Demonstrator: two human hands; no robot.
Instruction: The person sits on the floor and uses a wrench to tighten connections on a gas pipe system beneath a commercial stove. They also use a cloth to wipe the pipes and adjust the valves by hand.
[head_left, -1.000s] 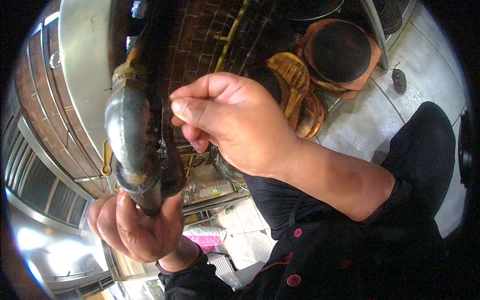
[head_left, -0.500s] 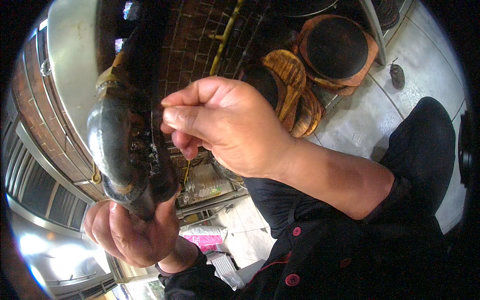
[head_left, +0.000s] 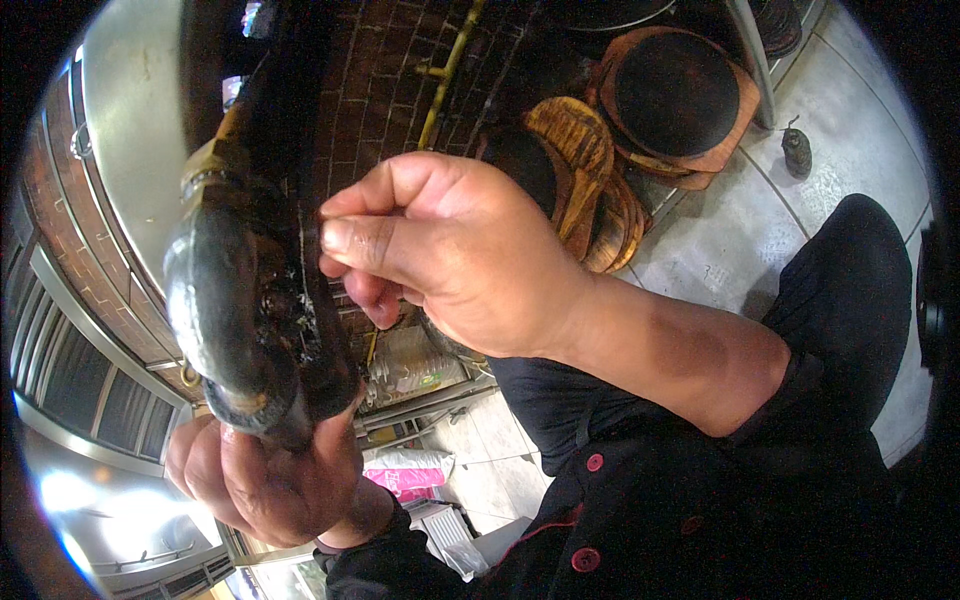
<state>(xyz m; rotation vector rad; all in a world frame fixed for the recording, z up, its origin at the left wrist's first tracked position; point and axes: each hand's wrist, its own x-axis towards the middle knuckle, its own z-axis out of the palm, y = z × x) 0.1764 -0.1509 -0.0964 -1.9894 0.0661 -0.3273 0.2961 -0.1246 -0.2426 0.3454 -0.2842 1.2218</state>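
Observation:
A grey metal pipe elbow with a brassy fitting and a dark, crusted body hangs at the left of the head view. My left hand is closed round its dark lower end. My right hand is pinched beside the dark body, thumb and forefinger tips at its right edge; anything between them is too small or hidden to make out.
Round black plates on wooden boards, oval wooden boards, a yellow pipe, a brick wall, a steel panel, a small dark object on the tiled floor, and a pink bag.
The pipe elbow and dark body have shifted left and slightly down, with my left hand dropping a little. My right hand has also moved slightly left and down, staying pinched.

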